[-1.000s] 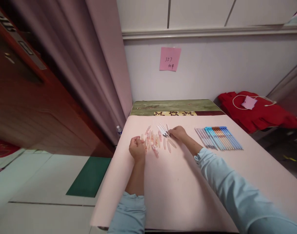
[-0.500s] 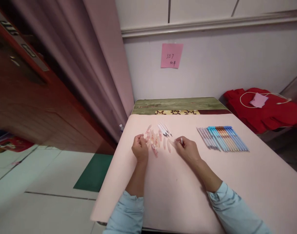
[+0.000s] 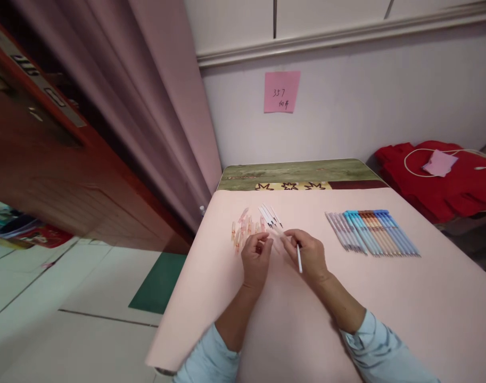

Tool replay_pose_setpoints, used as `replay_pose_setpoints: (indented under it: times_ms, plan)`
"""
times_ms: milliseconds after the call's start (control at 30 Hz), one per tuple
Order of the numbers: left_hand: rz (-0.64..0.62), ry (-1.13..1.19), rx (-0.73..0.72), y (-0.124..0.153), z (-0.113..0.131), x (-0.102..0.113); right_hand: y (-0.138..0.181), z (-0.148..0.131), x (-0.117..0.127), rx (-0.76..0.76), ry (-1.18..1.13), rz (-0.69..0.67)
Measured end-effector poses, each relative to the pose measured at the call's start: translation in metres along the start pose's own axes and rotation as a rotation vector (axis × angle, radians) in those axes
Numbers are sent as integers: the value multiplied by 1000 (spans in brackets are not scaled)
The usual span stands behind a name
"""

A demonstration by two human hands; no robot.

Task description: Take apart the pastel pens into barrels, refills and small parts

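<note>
Head view shows the two hands meeting over the pink table (image 3: 386, 298), just in front of a loose heap of small pink pen parts (image 3: 243, 231) and a few white refills (image 3: 270, 215). The right hand (image 3: 310, 258) is pinched around one white refill (image 3: 298, 259), which slants down across its fingers; the left hand (image 3: 256, 258) has its fingertips drawn together on a small pink piece (image 3: 262, 246), though the piece itself is too small to make out clearly. The likely trouble is the thin refill slipping or bending if it meets the pink piece off-line, since both are held only at the fingertips; a wrist could also brush the heap and scatter parts toward the near left edge, which is close by. Finished pens (image 3: 372, 232) lie in a neat row well apart to the right, safe from either hand. No box, tray or cup is in sight; every part lies bare on the table
</note>
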State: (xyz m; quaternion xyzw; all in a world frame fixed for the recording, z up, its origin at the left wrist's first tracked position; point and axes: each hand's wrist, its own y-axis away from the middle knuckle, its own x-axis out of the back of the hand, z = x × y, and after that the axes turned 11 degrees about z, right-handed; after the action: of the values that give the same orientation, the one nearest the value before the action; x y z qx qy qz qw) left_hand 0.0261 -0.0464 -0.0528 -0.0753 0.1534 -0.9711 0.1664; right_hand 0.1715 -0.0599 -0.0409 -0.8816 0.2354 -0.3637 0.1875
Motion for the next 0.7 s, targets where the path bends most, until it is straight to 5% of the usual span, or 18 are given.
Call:
replay_pose_setpoints:
  times_ms: [367,500,700]
  plan:
    - [-187,321,266,-4,6,1,7,-15,-2,-97,-433,-110]
    - [-101,279,185,-6,10,6,4,-7,-2,-322,-709,-124]
    - [-53,-90,-130,-9,6,11,-11,9,-1,-710,-1126,44]
